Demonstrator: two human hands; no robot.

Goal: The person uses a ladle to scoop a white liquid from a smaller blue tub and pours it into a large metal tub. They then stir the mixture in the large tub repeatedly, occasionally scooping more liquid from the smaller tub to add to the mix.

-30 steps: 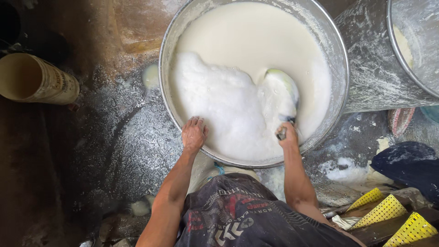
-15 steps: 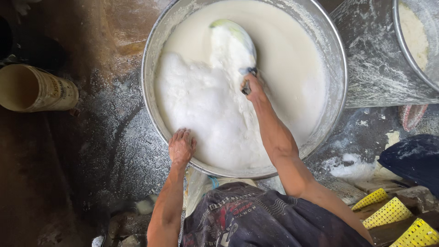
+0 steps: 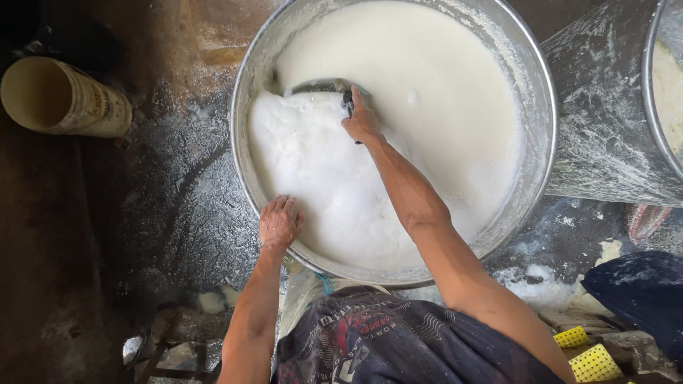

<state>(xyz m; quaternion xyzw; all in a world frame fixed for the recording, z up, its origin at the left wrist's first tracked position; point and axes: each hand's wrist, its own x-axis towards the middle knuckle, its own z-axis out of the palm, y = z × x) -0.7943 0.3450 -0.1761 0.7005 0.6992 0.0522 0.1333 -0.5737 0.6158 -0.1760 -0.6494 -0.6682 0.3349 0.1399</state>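
A: We've got the right hand (image 3: pixel 361 122) closed around the handle of a metal scoop (image 3: pixel 318 87), arm reaching well out over the big steel basin (image 3: pixel 541 121). Scoop bowl sits at the far left of the basin, at the foam's edge.

B: Left hand (image 3: pixel 279 222)?

A: Fingers curled over the near rim, bracing. Holds nothing else.

B: How do we expect the scoop to handle?

A: Stiff metal, light by itself, heavy once loaded. Handle probably wet and slick, so we'd grip it close to the bowl. White liquid (image 3: pixel 441 92) sloshes; foam (image 3: pixel 320 178) is soft, no resistance.

B: Surroundings?

A: Tan bucket (image 3: pixel 64 99) on its side, well left. Second metal tub (image 3: pixel 626 121) just right.
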